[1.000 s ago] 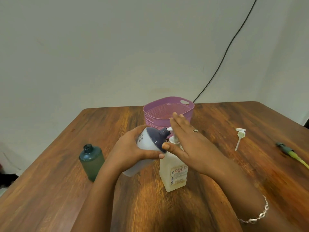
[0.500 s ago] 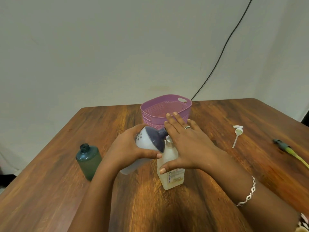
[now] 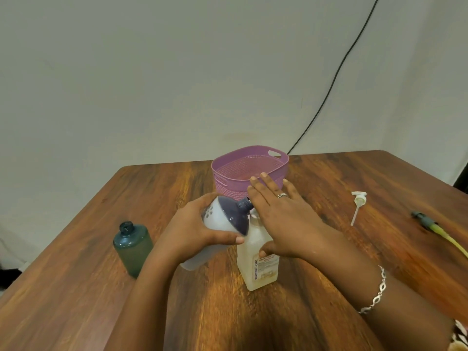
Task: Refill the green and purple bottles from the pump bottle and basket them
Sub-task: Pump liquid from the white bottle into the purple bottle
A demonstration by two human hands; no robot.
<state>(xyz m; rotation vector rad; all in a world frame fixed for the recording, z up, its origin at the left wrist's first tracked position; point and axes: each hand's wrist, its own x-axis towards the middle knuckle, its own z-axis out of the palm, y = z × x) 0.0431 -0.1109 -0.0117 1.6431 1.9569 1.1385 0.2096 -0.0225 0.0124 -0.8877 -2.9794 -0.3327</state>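
My left hand (image 3: 196,231) grips the white bottle with the purple top (image 3: 222,216), tilted so its open neck points right at the pump bottle's head. The pale pump bottle (image 3: 260,264) stands upright at the table's middle. My right hand (image 3: 283,219) lies flat over its pump with straight fingers, the thumb against the bottle's side; the pump head is hidden under the palm. The green bottle (image 3: 133,245), uncapped, stands to the left. Behind the hands sits the purple basket (image 3: 249,168), with nothing visible inside.
A white pump cap with its tube (image 3: 357,205) lies on the wooden table (image 3: 304,312) to the right. Farther right lies a green and yellow pump piece (image 3: 430,224). A black cable (image 3: 329,89) runs down the wall behind the basket.
My right hand has pressed down onto the pump, dropping lower over the bottle. The purple-topped bottle stays held at the spout. The view shifted slightly.
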